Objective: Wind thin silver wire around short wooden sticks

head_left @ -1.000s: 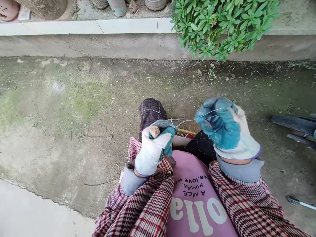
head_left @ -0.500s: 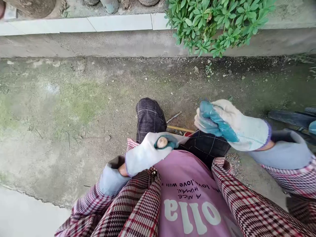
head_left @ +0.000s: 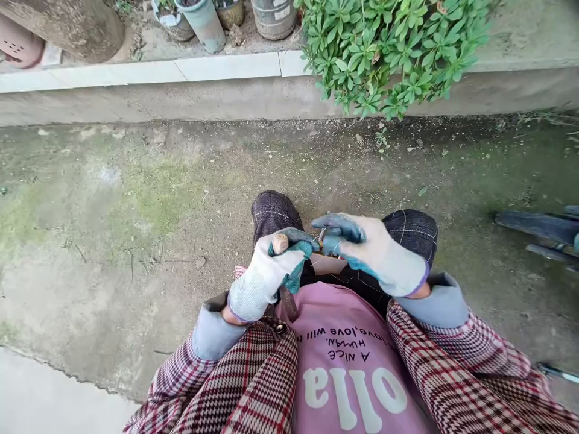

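Observation:
My left hand (head_left: 266, 271), in a white knitted glove with a teal coated palm, is closed round a wooden stick (head_left: 280, 243). Its pale round end pokes out above the fist, and a darker length shows below. Right beside it, my right hand (head_left: 366, 247) wears a matching glove, its thumb and fingers drawn together at the left fingertips. Between the two hands runs a thin pale strand (head_left: 321, 236), string or wire; the fingers partly hide it. Both hands are above my lap, between my knees in dark checked trousers (head_left: 275, 211).
Ahead runs a low ledge with white tile edging (head_left: 226, 66). On it are several pots and a ribbed grey bucket (head_left: 274, 18). A leafy green bush (head_left: 389, 54) overhangs the ledge. Dark slatted parts (head_left: 538, 226) jut in at the right above the mossy concrete ground (head_left: 149, 205).
My right hand has moved left, from out at the right to beside my left hand. The left hand keeps the stick, which has tilted. The view has tipped up slightly, showing more of the pots.

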A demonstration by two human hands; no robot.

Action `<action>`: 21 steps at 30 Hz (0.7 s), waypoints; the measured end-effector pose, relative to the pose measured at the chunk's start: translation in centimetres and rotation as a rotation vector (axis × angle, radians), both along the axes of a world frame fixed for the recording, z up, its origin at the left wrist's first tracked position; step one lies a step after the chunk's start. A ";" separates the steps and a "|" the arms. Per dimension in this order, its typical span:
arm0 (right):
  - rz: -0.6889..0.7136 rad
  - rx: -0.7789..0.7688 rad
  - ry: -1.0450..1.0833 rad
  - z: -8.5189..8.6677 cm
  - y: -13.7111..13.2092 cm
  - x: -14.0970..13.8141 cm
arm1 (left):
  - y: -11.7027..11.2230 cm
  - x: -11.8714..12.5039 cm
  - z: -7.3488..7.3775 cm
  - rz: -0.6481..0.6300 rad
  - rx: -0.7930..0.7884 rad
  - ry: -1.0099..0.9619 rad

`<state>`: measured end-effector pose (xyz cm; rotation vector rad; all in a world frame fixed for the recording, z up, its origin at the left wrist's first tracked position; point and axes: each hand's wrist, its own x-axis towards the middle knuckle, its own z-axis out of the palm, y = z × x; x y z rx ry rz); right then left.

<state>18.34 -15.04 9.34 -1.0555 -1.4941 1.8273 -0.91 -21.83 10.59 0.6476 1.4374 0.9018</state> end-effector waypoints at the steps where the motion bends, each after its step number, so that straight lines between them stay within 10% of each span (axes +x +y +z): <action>1: 0.010 0.055 0.010 0.5 -0.5 -0.3 | -0.1 0.1 0.0 -0.001 0.034 0.012; 6: -0.113 0.201 -0.002 0.8 -2.3 -1.0 | -0.6 0.3 -0.5 -0.046 0.129 0.093; 14: -0.560 -0.102 0.303 -0.1 0.7 1.7 | -1.3 -2.1 -0.4 0.138 0.049 0.041; 21: -0.314 -0.262 0.391 2.0 1.6 1.3 | 2.1 -2.0 -2.0 0.055 0.196 -0.246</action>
